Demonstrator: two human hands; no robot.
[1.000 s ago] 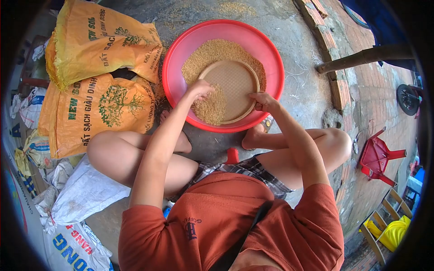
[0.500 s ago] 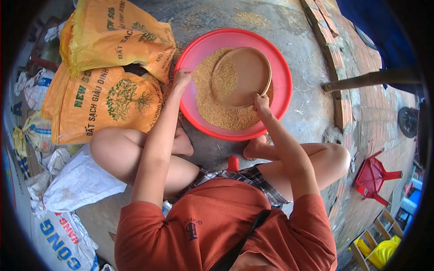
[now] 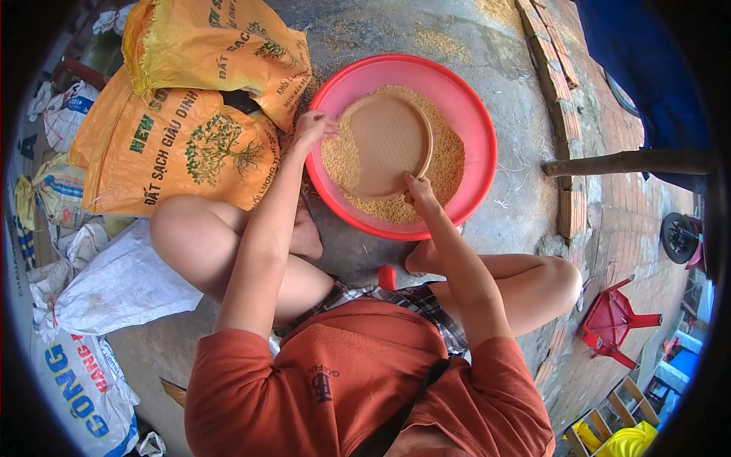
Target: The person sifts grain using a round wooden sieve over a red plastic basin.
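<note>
sieve (image 3: 387, 142) is being held tilted over the grain (image 3: 449, 164) inside the red basin (image 3: 472, 114) | left hand (image 3: 314, 126) – is gripping its left rim | right hand (image 3: 417, 189) – is clenched on its near rim | yellow sacks (image 3: 175, 145) are lying just beside the basin

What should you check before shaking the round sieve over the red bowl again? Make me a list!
1. Left hand on the sieve rim: ok, it touches the left edge.
2. Right hand gripping the sieve rim: ok, fingers closed on the near edge.
3. Sieve over the red basin: ok, fully inside its rim.
4. Grain staying in the basin: not ok, some lies scattered on the concrete beyond.
5. Grain left in the sieve: cannot tell, the mesh looks nearly bare.
6. Yellow sacks clear of the basin: ok, beside it.
</note>
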